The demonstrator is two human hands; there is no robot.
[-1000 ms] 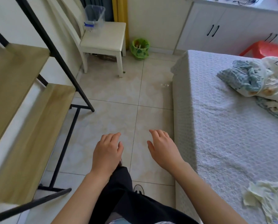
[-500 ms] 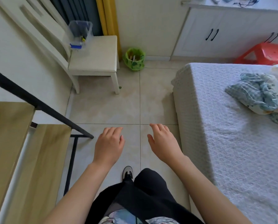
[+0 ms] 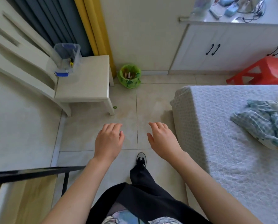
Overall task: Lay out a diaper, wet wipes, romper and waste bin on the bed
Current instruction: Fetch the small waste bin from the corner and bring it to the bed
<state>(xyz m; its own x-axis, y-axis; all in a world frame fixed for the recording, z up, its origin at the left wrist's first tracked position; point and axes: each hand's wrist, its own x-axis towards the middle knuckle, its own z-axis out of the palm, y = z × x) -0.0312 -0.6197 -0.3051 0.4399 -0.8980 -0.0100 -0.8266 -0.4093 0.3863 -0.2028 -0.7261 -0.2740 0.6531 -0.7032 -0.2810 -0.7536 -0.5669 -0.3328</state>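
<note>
Ahead, the waste bin (image 3: 129, 76) (lined with a green bag) stands on the floor by the wall, just beside the chair (image 3: 83, 81). Both hands, left hand (image 3: 109, 141) and right hand (image 3: 163, 141), hang loosely spread and empty, beside the bed (image 3: 215, 143).

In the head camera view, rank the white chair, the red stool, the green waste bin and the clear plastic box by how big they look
1. White chair, clearly the largest.
2. Red stool, partly cut off by the bed.
3. Clear plastic box and green waste bin: they look alike, so unranked.
</note>
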